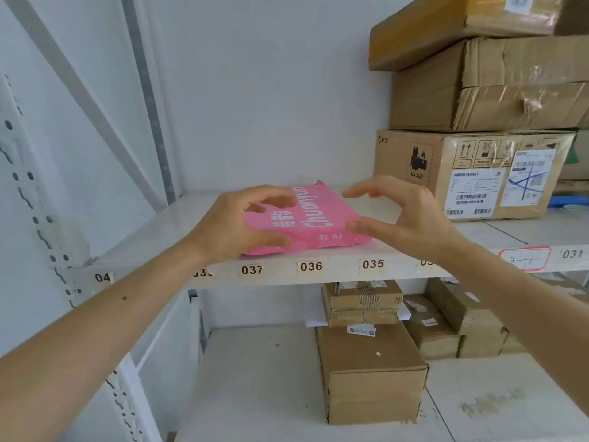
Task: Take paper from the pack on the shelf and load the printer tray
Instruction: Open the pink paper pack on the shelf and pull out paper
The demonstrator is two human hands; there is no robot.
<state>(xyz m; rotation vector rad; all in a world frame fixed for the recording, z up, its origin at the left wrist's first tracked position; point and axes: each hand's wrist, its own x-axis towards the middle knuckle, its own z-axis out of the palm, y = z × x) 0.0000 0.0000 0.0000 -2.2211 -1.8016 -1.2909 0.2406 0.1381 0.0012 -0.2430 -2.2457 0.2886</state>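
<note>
Forearms reach to the shelf [344,269] — left hand [234,223] curled against the pink paper pack [314,218] lying near the shelf's front edge, right hand [404,212] spread open beside it — first step, fetching paper; next, opening the wrapper.

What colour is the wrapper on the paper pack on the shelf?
Pink with white lettering; the paper pack shows best in the head view, the only view here.

Paper pack [314,218] laid flat on upper shelf [338,269], near front edge. Stacked cardboard boxes [471,129] placed right of pack, farther back. More boxes [371,371] stored on lower shelf [255,378], below.
</note>
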